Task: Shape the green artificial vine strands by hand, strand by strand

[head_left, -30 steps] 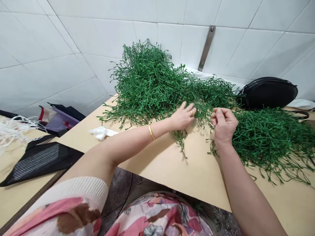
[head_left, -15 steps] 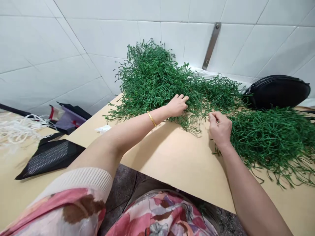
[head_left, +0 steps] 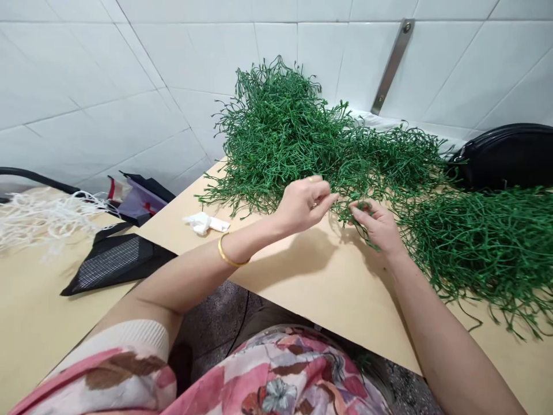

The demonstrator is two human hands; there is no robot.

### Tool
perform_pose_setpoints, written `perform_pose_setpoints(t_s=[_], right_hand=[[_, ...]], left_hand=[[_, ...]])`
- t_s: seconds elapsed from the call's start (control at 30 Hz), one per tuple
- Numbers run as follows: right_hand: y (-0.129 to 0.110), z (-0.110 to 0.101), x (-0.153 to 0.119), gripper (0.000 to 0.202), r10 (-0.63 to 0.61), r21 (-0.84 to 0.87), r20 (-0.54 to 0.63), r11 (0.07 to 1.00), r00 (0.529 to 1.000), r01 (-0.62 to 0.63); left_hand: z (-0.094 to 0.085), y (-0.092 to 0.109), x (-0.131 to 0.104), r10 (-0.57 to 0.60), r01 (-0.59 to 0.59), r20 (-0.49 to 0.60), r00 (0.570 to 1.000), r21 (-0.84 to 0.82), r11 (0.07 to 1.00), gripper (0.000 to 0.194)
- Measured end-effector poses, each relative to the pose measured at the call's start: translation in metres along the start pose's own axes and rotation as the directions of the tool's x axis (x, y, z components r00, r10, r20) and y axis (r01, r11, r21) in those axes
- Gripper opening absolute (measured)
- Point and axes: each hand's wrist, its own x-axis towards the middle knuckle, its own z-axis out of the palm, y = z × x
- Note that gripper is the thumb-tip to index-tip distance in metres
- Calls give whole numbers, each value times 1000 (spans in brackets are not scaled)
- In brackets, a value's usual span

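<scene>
A large tangled pile of thin green artificial stems with small budded tips [head_left: 280, 132] lies against the wall. In front of it, my left hand [head_left: 305, 203], wearing a ring and a gold bangle, has its thumb and fingers pinched together; whatever lies between the tips is too small to make out. Just to its right, my right hand [head_left: 380, 227] is closed on a few green stems [head_left: 356, 210], whose ends hang below the fingers. A second heap of the same stems [head_left: 484, 242] spreads beside my right forearm.
A black zipped bag [head_left: 510, 155] stands at the back right. Crumpled white tissue [head_left: 205, 223] lies left of my left hand. On the left are white strands [head_left: 47, 216], a black mesh-panelled item [head_left: 116, 262] and a purple and black bag [head_left: 140, 196]. A metal bracket [head_left: 392, 66] is on the wall.
My left hand has drawn back from the big pile toward me and changed from reaching fingers to a pinch. My right hand has turned, now showing green stems in its fingers. The view has shifted slightly.
</scene>
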Motion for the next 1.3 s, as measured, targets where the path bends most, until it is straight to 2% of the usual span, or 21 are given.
perform_pose_setpoints(t_s=[0.03,0.07,0.1,0.17,0.23,0.27,0.33,0.4,0.43,0.5,0.57,0.63,0.7,0.77,0.87,0.97,1.1,1.2,1.3], right_hand=[[-3,-1,2,25,61,108,-31,993,998,-58],[-5,-1,3,28,116,187,-45,977,992,-105],[-6,0,3,31,155,237,-46,961,987,-140],[-6,3,2,32,164,255,-20,955,986,-154],[-4,7,-2,29,76,169,21,983,997,-78],[-3,9,-4,26,12,96,44,995,999,-16],[-3,12,-9,22,-96,-77,103,992,990,104],[-5,14,-14,23,-153,-233,154,954,976,187],[-7,15,-16,25,-185,-301,163,926,969,227],[-11,15,-17,31,-303,-452,161,824,939,343],[-15,14,-14,39,-443,-646,172,624,880,440],[-14,12,-6,47,-505,-815,222,374,834,443],[-9,9,6,55,-464,-901,270,188,843,392],[1,9,18,60,-387,-934,282,99,878,343],[17,13,35,57,-266,-960,245,64,932,271],[26,23,48,55,-215,-969,220,64,952,238],[23,34,62,63,-188,-969,215,80,958,233],[14,33,70,64,-117,-971,203,107,972,215],[0,20,69,51,-67,-965,218,137,974,225]], left_hand=[[3,0,-8,-84,90,70,994,-88,992,38],[9,-1,-14,-179,211,170,969,-194,958,39],[15,-1,-18,-268,351,282,921,-307,884,38],[29,-2,-21,-391,585,440,808,-527,616,31],[42,0,-19,-466,663,497,732,-678,318,26],[47,1,-17,-505,663,500,703,-718,213,24],[52,3,-14,-569,644,483,666,-757,112,21],[50,3,-11,-613,627,429,663,-766,143,18],[48,2,-10,-620,621,392,679,-758,201,16],[41,-4,-10,-603,593,292,742,-704,389,14],[32,-12,-11,-535,526,182,825,-592,610,18],[23,-20,-12,-464,446,81,882,-462,767,23],[13,-22,-14,-426,401,14,904,-369,839,23],[1,-18,-15,-407,383,-3,914,-327,864,21],[-25,-2,-14,-399,389,46,916,-346,854,18],[-58,11,-12,-419,402,73,905,-470,786,17],[-92,8,2,-428,289,-119,896,-576,765,24],[-92,-2,22,-416,194,-254,873,-603,774,24],[-62,-9,41,-428,155,-273,862,-660,735,24]])
